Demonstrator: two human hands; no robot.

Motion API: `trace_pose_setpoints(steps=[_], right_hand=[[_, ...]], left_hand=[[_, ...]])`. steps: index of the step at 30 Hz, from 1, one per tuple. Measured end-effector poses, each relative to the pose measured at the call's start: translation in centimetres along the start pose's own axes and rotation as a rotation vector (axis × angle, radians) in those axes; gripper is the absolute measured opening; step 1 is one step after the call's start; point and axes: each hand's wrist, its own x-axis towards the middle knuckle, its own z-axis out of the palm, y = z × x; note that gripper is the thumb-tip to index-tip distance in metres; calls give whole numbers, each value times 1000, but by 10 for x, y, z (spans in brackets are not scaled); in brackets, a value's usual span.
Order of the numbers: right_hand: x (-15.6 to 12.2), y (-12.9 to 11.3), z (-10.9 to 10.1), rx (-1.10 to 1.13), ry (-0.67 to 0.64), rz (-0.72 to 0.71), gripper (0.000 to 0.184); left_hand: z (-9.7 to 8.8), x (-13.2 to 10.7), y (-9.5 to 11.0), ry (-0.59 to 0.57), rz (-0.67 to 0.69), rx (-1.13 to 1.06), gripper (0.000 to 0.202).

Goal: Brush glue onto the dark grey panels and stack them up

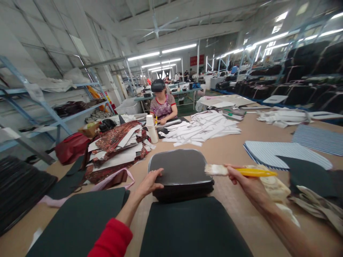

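Observation:
A grey, round-cornered panel (182, 166) lies on top of a stack of dark pieces, with a thin whitish line along its rim. On the panel's left edge rests my left hand (150, 182), thumb and fingers apart. My right hand (239, 180) is closed around a paintbrush (215, 170) with a yellow handle and white-coated bristles. The bristle tips are at the panel's right edge; whether they touch it I cannot tell. Nearer to me lies a large dark green sheet (190, 228). Behind my right wrist is a cream-coloured, smeared object (276, 184), partly hidden.
Patterned and white cut pieces (115, 150) are heaped at left, beside a white bottle (152, 132). White strips (206, 125) spread beyond the stack. Across the table sits a person (163, 103). Striped fabric pieces (284, 153) lie at right; another dark green sheet (83, 221) is at left.

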Motion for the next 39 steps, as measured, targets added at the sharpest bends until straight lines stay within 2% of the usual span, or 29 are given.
trace_pose_setpoints(steps=[4, 8, 11, 14, 16, 18, 22, 26, 28, 30, 31, 33, 35, 38, 39], right_hand=[[3, 16, -35, 62, 77, -6, 42], [4, 28, -55, 36, 115, -8, 42], [1, 29, -58, 24, 106, -20, 41], [-7, 19, -45, 1, 65, -1, 41], [-14, 9, -25, -20, 1, 20, 42], [-21, -3, 5, -28, -104, 35, 43], [-35, -23, 90, 11, -406, -6, 38], [-44, -27, 176, 45, -654, -83, 32], [-44, -23, 204, 23, -711, -132, 29], [-39, -18, 211, -15, -715, -160, 25], [-34, -14, 206, -35, -707, -162, 24], [-21, -5, 175, -83, -677, -156, 25], [-4, 6, 120, -145, -602, -138, 29], [22, 19, 19, -402, -338, -67, 34], [28, 21, -12, -475, -211, -48, 35]], left_hand=[[-3, 1, 7, -4, 19, 27, 47], [2, 0, 22, 33, 1, 59, 48], [4, -5, 27, 46, -20, 22, 57], [2, -11, 21, 20, -44, -79, 69], [-1, -13, 13, 3, -72, -170, 69], [-2, -13, 3, 12, -114, -271, 60], [-1, -7, -16, 63, -188, -456, 51], [0, -5, -23, 46, -183, -536, 51], [-2, -6, -22, 28, -181, -532, 54], [-4, -6, -20, 15, -185, -505, 56], [-4, -7, -18, 11, -187, -485, 56], [-4, -8, -14, 5, -182, -440, 58], [-2, -11, -8, 0, -162, -392, 63], [6, -17, 3, 12, -104, -305, 77], [8, -19, 6, 22, -85, -273, 83]])
